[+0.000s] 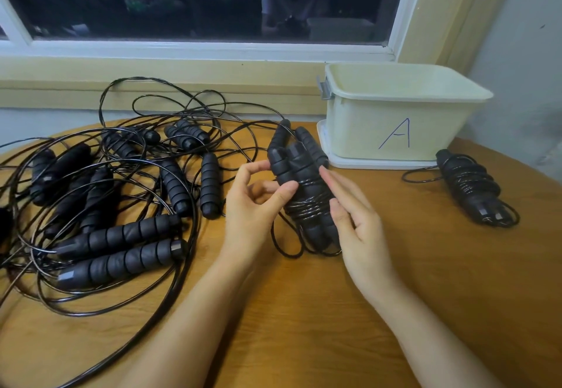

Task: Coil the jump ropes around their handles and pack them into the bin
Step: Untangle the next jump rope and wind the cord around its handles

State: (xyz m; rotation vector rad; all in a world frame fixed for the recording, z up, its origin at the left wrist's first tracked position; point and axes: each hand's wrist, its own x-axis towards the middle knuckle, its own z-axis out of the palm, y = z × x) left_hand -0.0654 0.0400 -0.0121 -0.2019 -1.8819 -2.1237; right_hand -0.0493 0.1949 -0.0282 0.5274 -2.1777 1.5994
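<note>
A coiled jump rope bundle (305, 197), black foam handles wrapped with black cord, is at the table's middle between my hands. My left hand (258, 202) pinches its left side with thumb and curled index finger. My right hand (354, 220) rests against its right side with fingers nearly straight. A loop of cord hangs loose at the bundle's lower end. The cream bin (450, 114) marked "A" stands behind at the right, and its visible inside looks empty. A second coiled bundle (473, 190) lies on the table in front of the bin's right corner.
A tangled pile of loose jump ropes (115, 193) with several black handles covers the left of the round wooden table (304, 311). The bin stands on a white lid (380, 164). A window sill and wall run close behind the table.
</note>
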